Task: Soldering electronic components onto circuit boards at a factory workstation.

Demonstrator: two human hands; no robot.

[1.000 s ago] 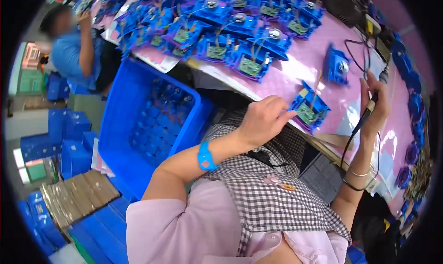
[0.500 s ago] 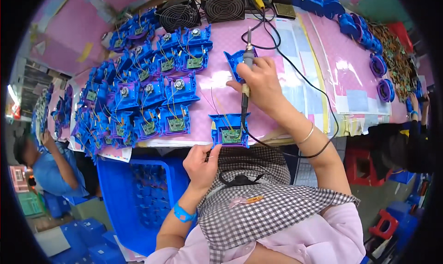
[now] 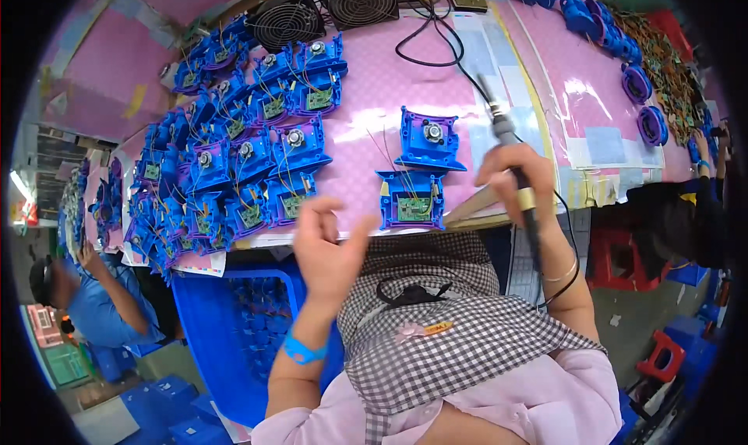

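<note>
My right hand [image 3: 518, 176] is wrapped round a soldering iron [image 3: 505, 130], whose tip points up and away over the table. My left hand [image 3: 331, 246] is at the table's front edge with thumb and fingers apart and nothing in it. Between the hands lies a blue plastic housing half with a green circuit board [image 3: 414, 208] and thin loose wires rising from it. Just behind it is a second blue housing half [image 3: 432, 155] carrying a round silver part [image 3: 433, 133]. Both hands are apart from these two pieces.
Many similar blue housings [image 3: 300, 145] fill the table's left side. Two black fans [image 3: 360, 3] stand at the back, near a black cable [image 3: 436, 32]. A blue bin [image 3: 214, 344] is below the front edge. Other people work at far left [image 3: 113, 297] and far right.
My left hand has come off the circuit-board housing and opened. My right hand has swung right with the soldering iron, uncovering the housing with the round silver part.
</note>
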